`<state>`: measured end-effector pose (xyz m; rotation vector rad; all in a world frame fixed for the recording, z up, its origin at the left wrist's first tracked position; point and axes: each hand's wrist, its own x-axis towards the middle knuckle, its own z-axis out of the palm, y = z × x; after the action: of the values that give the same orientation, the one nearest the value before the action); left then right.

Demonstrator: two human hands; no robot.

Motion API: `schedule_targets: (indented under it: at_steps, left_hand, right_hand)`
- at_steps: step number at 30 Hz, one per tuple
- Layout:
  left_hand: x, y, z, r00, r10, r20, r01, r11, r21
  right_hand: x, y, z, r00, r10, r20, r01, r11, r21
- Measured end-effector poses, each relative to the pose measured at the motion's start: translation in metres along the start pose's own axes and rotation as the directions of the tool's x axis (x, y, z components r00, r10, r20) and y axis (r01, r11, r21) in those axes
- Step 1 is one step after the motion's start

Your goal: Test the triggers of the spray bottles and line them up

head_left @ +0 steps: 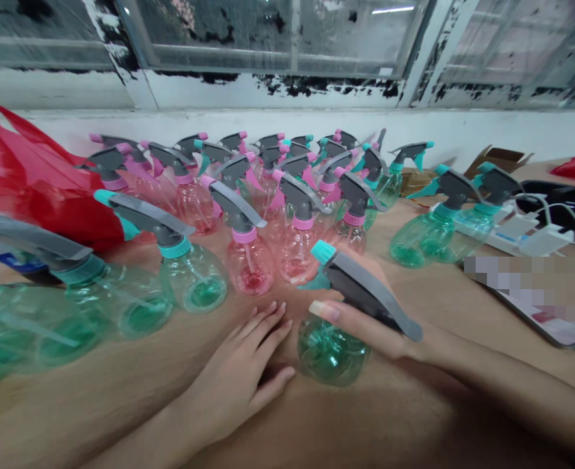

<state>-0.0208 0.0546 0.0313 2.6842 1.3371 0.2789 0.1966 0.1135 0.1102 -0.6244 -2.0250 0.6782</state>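
A green spray bottle [330, 352] with a grey trigger head and teal nozzle stands on the brown table [96, 397] in front of me. My right hand [365, 322] is wrapped round its neck, thumb across the front. My left hand [241, 374] lies flat on the table just left of that bottle, fingers stretched out, holding nothing. Behind them stand several pink spray bottles [249, 260] and green spray bottles [189, 277] in a crowd.
A red plastic bag [33, 176] lies at the back left. Two green bottles [426, 231] stand at the right by a white power strip [521, 238] with cables. A cardboard piece [499, 158] and windows sit behind. A flat device [546, 319] lies at right.
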Motion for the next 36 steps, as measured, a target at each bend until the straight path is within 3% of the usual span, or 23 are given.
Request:
schedule_targets:
  at_steps: [5, 16, 36]
  left_hand:
    - [0.0002, -0.0019, 0.0011, 1.000, 0.005, -0.016, -0.006, 1.000, -0.026]
    - [0.0015, -0.0013, 0.0001, 1.000, -0.001, 0.005, 0.001, 1.000, -0.012]
    - [0.0006, -0.0027, 0.0026, 1.000, 0.011, -0.026, -0.011, 1.000, -0.019]
  right_hand:
    - [-0.0002, -0.0013, -0.0025, 0.998, -0.040, 0.042, 0.037, 0.996, 0.078]
    - [-0.0005, -0.0062, -0.0024, 0.996, 0.071, 0.057, -0.077, 0.991, 0.108]
    - [0.0005, -0.0028, -0.0003, 0.997, 0.059, 0.049, -0.067, 0.977, 0.203]
